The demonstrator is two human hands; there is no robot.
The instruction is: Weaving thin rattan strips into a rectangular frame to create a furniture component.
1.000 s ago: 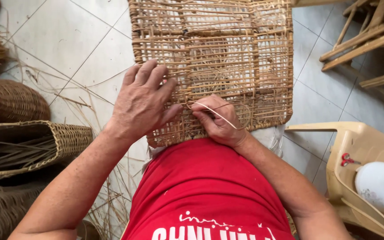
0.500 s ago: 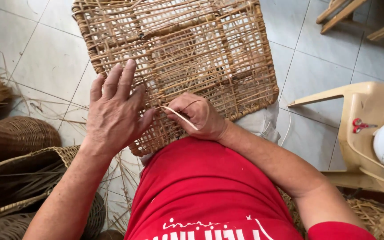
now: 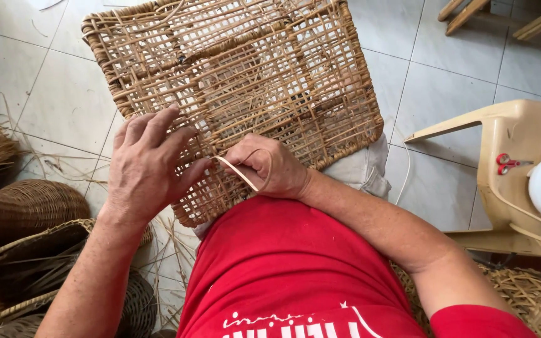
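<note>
Woven panel (image 3: 245,87) on our lap: left hand (image 3: 148,166) pressed flat steadying it, right hand (image 3: 270,166) at three o'clock pinching a cane strip (image 3: 238,173) for threading.

Rough woven rattan panel (image 3: 239,94), glossy tile floor (image 3: 439,100), smooth plastic chair (image 3: 515,131)

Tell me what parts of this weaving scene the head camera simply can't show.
- Woven rattan panel: near edge covered by the left hand and right hand.
- Cane strip: its far end vanishes under the right hand's fingers.
- Beige plastic chair: cut off by the right edge.
- Baskets: cut off by the left edge.
- Red scissors: too small to see the blades.
</note>
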